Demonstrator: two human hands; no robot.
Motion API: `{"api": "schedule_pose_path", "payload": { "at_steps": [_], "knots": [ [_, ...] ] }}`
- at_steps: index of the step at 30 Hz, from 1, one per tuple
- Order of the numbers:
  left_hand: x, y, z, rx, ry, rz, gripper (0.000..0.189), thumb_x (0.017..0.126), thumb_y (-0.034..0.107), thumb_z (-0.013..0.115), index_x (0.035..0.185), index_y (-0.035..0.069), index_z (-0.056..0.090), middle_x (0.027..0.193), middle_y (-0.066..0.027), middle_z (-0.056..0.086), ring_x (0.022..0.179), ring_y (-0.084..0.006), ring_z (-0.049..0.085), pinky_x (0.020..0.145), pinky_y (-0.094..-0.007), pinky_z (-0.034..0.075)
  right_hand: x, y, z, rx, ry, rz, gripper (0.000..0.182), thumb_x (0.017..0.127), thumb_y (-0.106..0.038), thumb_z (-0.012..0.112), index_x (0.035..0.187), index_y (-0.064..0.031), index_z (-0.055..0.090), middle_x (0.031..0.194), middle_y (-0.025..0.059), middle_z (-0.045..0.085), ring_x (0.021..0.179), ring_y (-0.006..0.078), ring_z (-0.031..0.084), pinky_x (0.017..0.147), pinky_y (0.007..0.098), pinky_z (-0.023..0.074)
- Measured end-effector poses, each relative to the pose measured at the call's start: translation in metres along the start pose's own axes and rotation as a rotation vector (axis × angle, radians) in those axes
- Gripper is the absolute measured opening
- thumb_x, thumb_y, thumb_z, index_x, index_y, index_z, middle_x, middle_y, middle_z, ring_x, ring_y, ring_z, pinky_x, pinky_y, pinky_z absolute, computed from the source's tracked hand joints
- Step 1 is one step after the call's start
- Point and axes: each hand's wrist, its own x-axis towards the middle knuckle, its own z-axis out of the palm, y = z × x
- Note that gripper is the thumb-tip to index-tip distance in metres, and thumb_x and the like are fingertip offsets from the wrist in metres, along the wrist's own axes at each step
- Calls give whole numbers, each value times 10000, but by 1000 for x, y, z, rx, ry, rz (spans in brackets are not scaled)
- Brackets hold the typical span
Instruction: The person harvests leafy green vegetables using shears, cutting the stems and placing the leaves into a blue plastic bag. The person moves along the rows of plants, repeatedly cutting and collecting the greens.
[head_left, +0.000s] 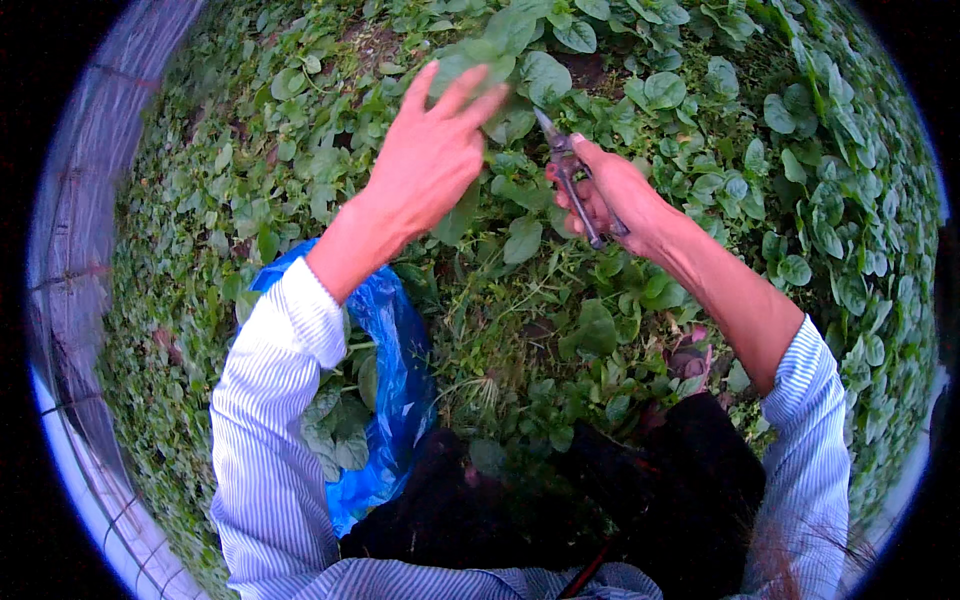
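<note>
My right hand grips a pair of pruning shears, their pointed blades directed up and left into the foliage. Just below the blade tip and to its left are broad green leaves. My left hand reaches over the plants with its fingers spread. Its fingertips are at a blurred leaf; whether they touch it is unclear, and the thumb is hidden. Beneath my left forearm stands a blue plastic bag, its mouth open. Large picked leaves with stems lie inside, partly covered by my sleeve.
Dense leafy plants spread across the ground on both sides. Low weeds and thin grass grow between my arms. Translucent sheeting with dark ribs runs along the left rim. My dark-clothed legs are close to the bag.
</note>
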Motion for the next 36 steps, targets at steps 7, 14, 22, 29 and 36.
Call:
{"api": "schedule_pose_path", "payload": {
  "at_steps": [7, 14, 22, 29, 36],
  "knots": [
    [65, -49, 48, 144, -188, 102, 154, 758, 165, 581, 799, 96, 713, 1429, -85, 416, 1365, -260, 306, 1122, -551, 201, 55, -26, 6, 144, -76, 104, 504, 998, -459, 247, 1076, -41, 517, 802, 111, 606, 581, 210, 600, 411, 270, 426],
    [80, -76, 78, 96, -338, 81, 209, 757, 95, 581, 939, 53, 675, 1346, -154, 465, 1118, -270, 535, 1022, -475, 363, 103, -46, -1, 210, -136, 233, 537, 993, -465, 198, 1084, -32, 503, 988, 178, 621, 702, 259, 653, 396, 262, 428],
    [76, -90, 84, -57, -244, 21, 190, 750, 56, 556, 912, 20, 649, 1206, -116, 557, 1085, -272, 533, 910, -396, 423, 128, -49, -22, 248, -141, 211, 503, 1005, -439, 225, 945, -10, 481, 750, 116, 554, 542, 194, 525, 373, 263, 410],
    [31, -106, 39, -276, 112, -300, 205, 716, -17, 635, 919, -6, 616, 1124, -155, 601, 1065, -327, 558, 890, -432, 466, 101, -48, -48, 95, -236, 213, 519, 1007, -451, 224, 954, -23, 515, 708, 85, 556, 510, 161, 510, 427, 310, 414],
    [21, -73, -36, -623, -386, -579, 300, 683, -60, 615, 934, 17, 471, 853, -185, 503, 816, -406, 534, 701, -471, 454, 105, -54, -56, -65, -401, 275, 522, 992, -465, 220, 1030, -6, 466, 957, 205, 632, 590, 222, 625, 356, 257, 341]
  ]
}}
